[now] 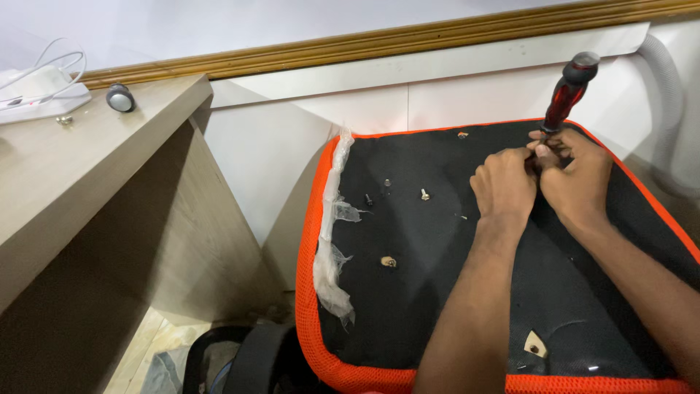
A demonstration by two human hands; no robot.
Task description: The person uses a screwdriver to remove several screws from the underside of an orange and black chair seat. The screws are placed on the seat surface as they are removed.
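A screwdriver [570, 91] with a red and black handle stands tilted over the black underside of a chair seat [430, 292] edged in orange mesh. My right hand [576, 171] grips its lower handle and shaft. My left hand [504, 184] is pressed against the right hand, fingers pinched near the tool's tip, which is hidden. Loose screws [424, 194] lie on the seat left of my hands.
Torn clear plastic wrap [332, 241] hangs along the seat's left edge. A wooden desk [87, 168] at left carries a caster wheel [120, 97] and a white device with cables [40, 84]. A grey hose [667, 87] runs at right. A black chair part [240, 357] lies on the floor.
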